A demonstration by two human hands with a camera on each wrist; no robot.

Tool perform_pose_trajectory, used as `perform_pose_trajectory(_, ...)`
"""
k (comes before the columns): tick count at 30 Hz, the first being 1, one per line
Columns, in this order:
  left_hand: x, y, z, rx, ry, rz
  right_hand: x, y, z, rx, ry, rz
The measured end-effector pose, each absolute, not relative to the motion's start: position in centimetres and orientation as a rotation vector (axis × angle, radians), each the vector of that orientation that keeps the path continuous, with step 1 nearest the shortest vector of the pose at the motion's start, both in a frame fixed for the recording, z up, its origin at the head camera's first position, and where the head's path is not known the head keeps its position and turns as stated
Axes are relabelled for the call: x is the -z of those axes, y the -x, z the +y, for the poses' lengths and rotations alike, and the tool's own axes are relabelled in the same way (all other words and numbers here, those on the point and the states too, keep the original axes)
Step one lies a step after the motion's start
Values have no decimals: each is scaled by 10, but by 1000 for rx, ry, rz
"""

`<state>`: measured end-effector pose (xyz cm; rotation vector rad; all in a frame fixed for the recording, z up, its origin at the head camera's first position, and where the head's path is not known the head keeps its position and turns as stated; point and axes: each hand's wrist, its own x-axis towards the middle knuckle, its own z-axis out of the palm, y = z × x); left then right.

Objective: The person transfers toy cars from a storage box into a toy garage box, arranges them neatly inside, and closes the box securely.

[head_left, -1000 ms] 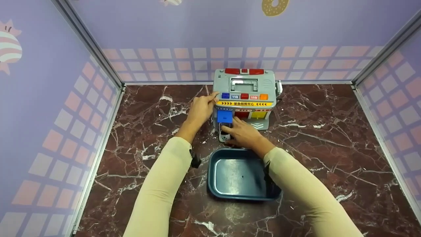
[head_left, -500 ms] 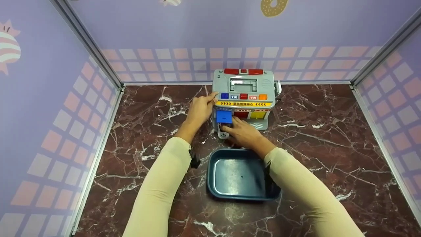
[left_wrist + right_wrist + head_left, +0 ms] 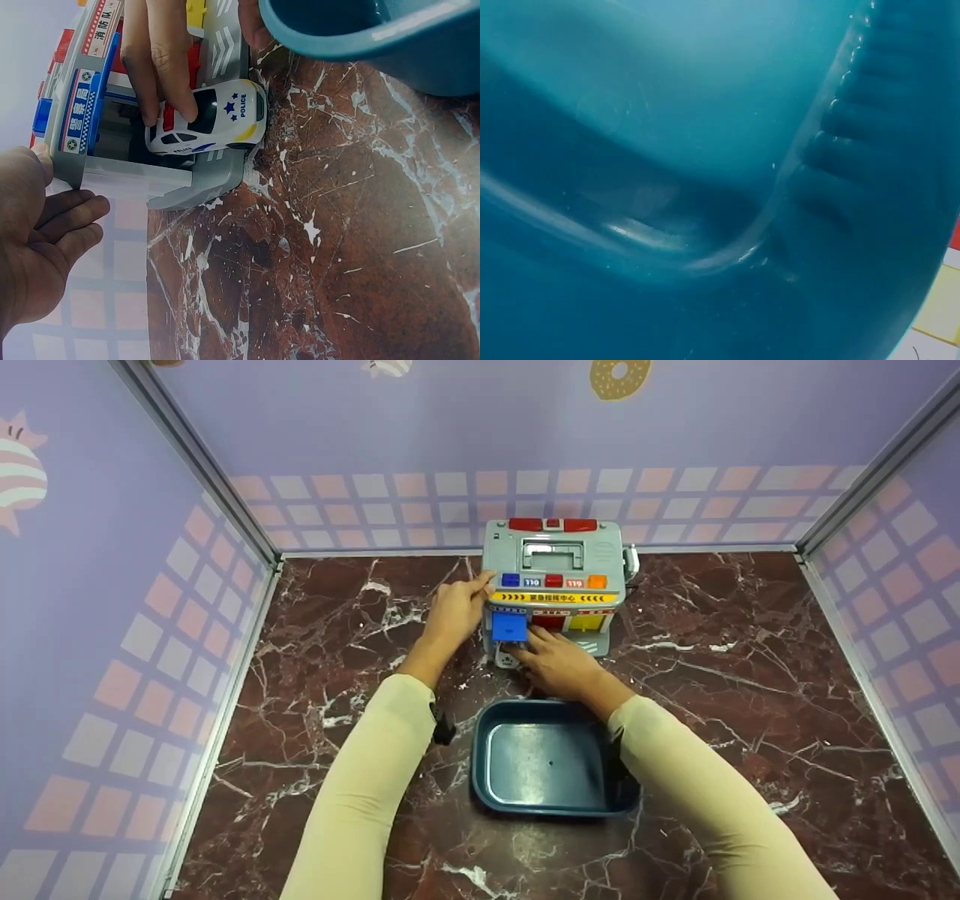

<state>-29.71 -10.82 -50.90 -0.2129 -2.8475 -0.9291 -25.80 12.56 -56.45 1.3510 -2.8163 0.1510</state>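
Observation:
A toy police car [image 3: 225, 118], white with blue stars and a red light bar, is partly inside the left bay of a grey toy rescue station [image 3: 553, 555]. The bay's blue door [image 3: 510, 627] is raised above it. My right hand [image 3: 562, 666] rests straight fingers on the car's roof and windshield, seen in the left wrist view; its remaining fingers are mostly hidden. At the station's upper left corner, my left hand [image 3: 453, 611] touches the edge with a fingertip, its other fingers loosely bent beside the wall. The right wrist view shows no hand.
A dark teal basin [image 3: 480, 780] stands in front of the station, under the right forearm, and its inside fills the right wrist view. Red and yellow doors [image 3: 586, 622] close the other bays. Patterned panels [image 3: 360, 427] wall in the marbled surface [image 3: 337, 660].
The police car has slid farther into the bay, away from the basin, with my right fingers moving along on it. My left hand has stayed at the station's corner.

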Motion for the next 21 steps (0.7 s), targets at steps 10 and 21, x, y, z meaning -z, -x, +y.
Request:
perform_pose_trajectory(10,509,297,-108,947,200,-2854,563,257,124,-93,-1368,-2818)
perform_pose_trajectory(21,508,297,-108,933,217,-2863,561,259,126,-168,-1420,-2853)
